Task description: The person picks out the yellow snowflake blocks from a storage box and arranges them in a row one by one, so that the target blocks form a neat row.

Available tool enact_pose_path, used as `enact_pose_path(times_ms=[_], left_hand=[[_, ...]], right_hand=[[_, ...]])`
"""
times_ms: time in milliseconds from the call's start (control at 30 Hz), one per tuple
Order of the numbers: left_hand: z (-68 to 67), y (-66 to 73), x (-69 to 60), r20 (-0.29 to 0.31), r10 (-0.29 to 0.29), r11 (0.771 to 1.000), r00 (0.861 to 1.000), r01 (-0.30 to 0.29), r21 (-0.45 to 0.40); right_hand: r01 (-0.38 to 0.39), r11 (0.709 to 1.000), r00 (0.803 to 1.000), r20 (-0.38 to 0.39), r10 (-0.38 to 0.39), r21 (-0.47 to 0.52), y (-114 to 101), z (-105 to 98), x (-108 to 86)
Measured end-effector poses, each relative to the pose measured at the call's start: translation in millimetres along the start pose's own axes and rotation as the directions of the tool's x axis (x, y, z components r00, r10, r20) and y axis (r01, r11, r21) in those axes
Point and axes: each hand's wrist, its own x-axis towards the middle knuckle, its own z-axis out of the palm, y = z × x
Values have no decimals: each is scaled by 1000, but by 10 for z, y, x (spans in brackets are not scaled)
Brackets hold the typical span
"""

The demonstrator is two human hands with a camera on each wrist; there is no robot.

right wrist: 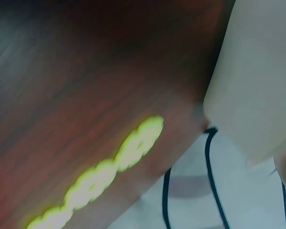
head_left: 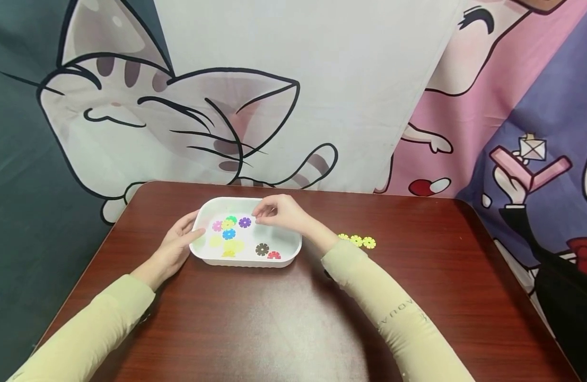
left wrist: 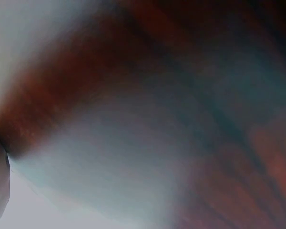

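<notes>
Flower pieces (head_left: 228, 234) lie in a tray (head_left: 250, 262) the left hand (head_left: 176, 242) grips; whether the right hand (head_left: 282, 212) pinches one, I can't tell.

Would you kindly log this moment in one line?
Left hand grips tray; right hand over tray, hold unclear; flower pieces inside; yellow pieces on table

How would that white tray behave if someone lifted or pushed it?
The white tray looks like thin plastic, so it is probably light yet fairly stiff. Its low, wide shape makes tipping on the table unlikely. The colourful discs inside look loose, so they may slide if it tilts.
</notes>
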Motion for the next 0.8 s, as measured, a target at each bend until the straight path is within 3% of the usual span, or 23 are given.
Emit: enact_pose_path(times_ms=[233,533,800], left_hand=[[-3,2,-3,0,16,1000,1000,-16,3],[-4,7,-12,-3,11,1000,1000,-11,5],[1,5,-6,-4,1,1000,1000,-1,3]], right_hand=[[10,999,996,92,-13,31,-51,223,132],[70,997,985,159,-62,-42,-76,449,264],[38,996,968,251,-18,-75,-113,547,320]])
